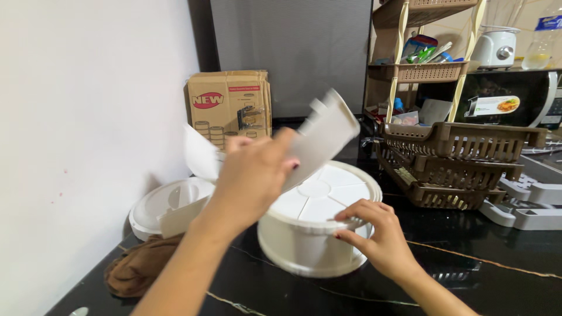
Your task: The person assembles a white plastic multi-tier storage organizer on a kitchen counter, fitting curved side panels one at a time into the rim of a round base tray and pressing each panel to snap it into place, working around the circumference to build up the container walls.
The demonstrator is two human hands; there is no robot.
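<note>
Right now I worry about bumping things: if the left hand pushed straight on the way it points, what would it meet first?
Probably the brown stacked baskets: the left hand, holding a white flat piece, points up and right toward them. Depth is unclear.

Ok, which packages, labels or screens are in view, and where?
Brown cardboard box: upright against the back wall, red oval badge, product pictures.
Curved sticker: on the black appliance at right, white and green, food picture.
Clear bottle: top right, blue label.
Colourful packets: in the tan shelf basket.
</note>
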